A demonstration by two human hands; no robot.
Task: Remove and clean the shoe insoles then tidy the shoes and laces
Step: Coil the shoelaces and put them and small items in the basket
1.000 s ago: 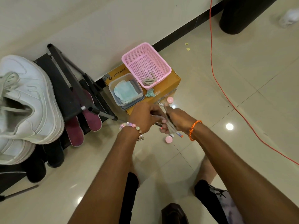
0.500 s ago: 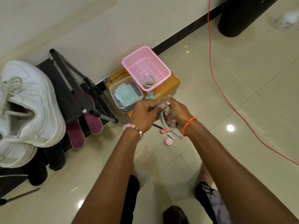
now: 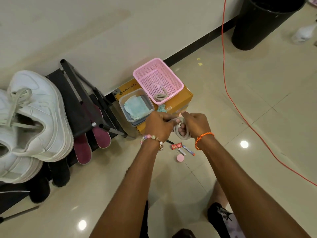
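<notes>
Since a second ago I've wound the lace (image 3: 182,133) into loops around my right hand (image 3: 193,125) fingers, centre frame; left hand (image 3: 158,125) pinches its end, so it's nearly basket (image 3: 178,83) ready.

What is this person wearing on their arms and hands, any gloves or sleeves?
No gloves and no sleeves in view: both forearms are bare. The left hand has a beaded bracelet at the wrist, with pastel pink, green and pearly beads. The right hand has a thin braided orange thread band at the wrist. No rings or watch are visible.
</notes>
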